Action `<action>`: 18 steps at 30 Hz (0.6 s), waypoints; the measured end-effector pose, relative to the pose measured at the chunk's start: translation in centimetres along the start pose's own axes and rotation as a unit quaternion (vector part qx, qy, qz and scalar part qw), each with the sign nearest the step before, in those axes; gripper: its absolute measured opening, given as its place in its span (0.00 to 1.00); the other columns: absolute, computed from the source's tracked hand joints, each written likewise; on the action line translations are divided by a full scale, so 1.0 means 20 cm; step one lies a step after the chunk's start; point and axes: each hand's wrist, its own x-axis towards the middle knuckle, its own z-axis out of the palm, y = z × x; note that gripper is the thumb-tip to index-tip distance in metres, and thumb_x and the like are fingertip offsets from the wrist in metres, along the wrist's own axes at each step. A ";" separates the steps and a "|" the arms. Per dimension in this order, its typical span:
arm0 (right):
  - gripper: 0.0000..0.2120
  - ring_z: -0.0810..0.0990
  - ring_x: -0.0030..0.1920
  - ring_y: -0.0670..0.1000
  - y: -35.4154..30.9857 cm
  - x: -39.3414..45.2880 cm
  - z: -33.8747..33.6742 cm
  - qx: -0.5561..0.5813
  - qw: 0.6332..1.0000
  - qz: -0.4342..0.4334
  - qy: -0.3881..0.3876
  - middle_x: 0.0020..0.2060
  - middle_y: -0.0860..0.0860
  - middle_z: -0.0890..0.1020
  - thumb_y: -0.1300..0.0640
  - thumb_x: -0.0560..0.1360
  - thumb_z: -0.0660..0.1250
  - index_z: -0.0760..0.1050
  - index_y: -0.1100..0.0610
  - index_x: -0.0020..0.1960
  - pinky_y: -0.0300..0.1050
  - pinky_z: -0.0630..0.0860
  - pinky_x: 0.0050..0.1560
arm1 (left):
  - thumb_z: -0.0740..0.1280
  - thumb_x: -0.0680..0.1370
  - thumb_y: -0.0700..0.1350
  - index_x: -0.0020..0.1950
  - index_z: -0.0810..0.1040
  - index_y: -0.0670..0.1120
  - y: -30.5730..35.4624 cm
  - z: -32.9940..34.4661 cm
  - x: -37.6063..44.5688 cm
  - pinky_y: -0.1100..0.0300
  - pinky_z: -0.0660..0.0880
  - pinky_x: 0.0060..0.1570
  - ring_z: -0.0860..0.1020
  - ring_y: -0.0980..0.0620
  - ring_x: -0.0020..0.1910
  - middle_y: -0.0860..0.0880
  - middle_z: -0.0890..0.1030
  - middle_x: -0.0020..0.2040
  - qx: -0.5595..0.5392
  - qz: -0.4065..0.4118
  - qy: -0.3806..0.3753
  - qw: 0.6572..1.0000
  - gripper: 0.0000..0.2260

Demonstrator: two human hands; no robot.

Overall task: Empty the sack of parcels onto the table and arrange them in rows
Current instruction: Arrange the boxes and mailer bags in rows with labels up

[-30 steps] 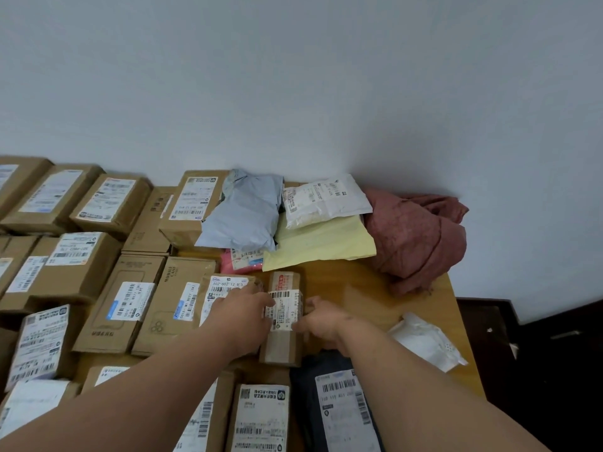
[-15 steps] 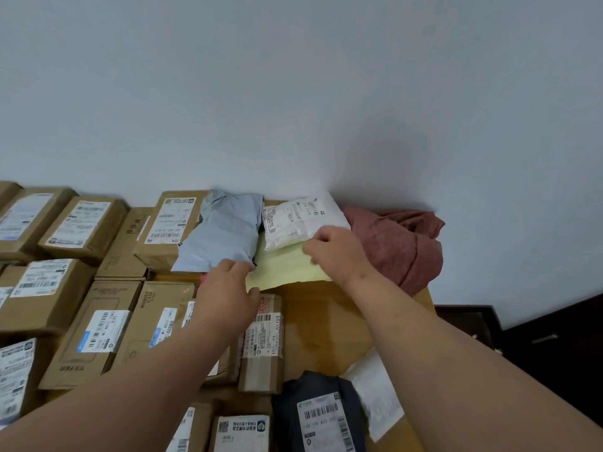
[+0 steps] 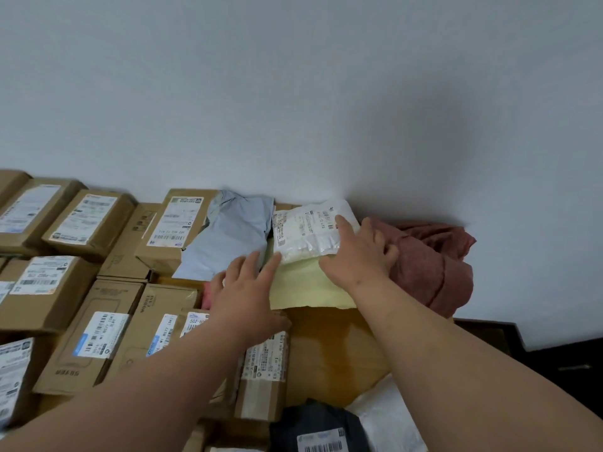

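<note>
My right hand (image 3: 357, 256) lies flat with straight fingers on the white bag parcel (image 3: 310, 231), far on the bench (image 3: 339, 347) by the wall. That parcel sits on a yellow envelope (image 3: 306, 285). My left hand (image 3: 246, 295) is spread out, released, its fingers touching the yellow envelope and the grey bag (image 3: 231, 236). Brown boxes (image 3: 94, 337) lie in rows on the left. A red cloth (image 3: 434, 259) is bunched on the right.

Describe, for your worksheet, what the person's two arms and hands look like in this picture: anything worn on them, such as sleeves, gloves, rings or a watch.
Both arms are bare as far as the picture shows: no sleeves reach the forearms or wrists. The left hand and the right hand wear no gloves. No watch, bracelet or ring shows on the sides facing the camera. The fingernails that can be made out look short and unpainted.
</note>
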 end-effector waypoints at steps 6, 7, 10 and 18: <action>0.29 0.63 0.66 0.58 -0.01 0.05 0.01 0.017 0.998 0.013 0.058 0.65 0.52 0.70 0.44 0.70 0.65 0.63 0.44 0.70 0.58 0.56 0.63 | 0.69 0.71 0.62 0.77 0.34 0.61 0.04 0.05 0.06 0.42 0.45 0.76 0.40 0.45 0.79 0.50 0.41 0.81 0.015 0.008 0.003 1.000 0.50; 0.26 0.64 0.65 0.57 -0.02 0.05 0.01 0.027 0.997 0.008 0.070 0.62 0.51 0.72 0.43 0.70 0.65 0.67 0.45 0.67 0.57 0.56 0.63 | 0.69 0.72 0.61 0.78 0.34 0.60 0.04 0.05 0.07 0.42 0.45 0.76 0.41 0.45 0.79 0.50 0.43 0.81 0.007 0.003 0.000 1.000 0.49; 0.15 0.66 0.61 0.54 -0.01 0.03 0.00 0.064 0.993 -0.009 0.102 0.52 0.46 0.74 0.44 0.70 0.64 0.73 0.47 0.54 0.56 0.55 0.63 | 0.66 0.75 0.57 0.79 0.38 0.56 0.05 0.03 0.07 0.45 0.49 0.76 0.53 0.49 0.78 0.51 0.56 0.79 -0.006 0.000 0.020 1.000 0.44; 0.15 0.78 0.52 0.54 0.03 -0.06 -0.01 0.173 0.977 -0.027 0.125 0.48 0.48 0.81 0.50 0.75 0.62 0.69 0.51 0.60 0.53 0.65 0.61 | 0.63 0.78 0.46 0.78 0.56 0.57 0.11 -0.01 0.12 0.43 0.52 0.76 0.70 0.50 0.70 0.52 0.71 0.71 0.013 0.000 -0.003 1.000 0.30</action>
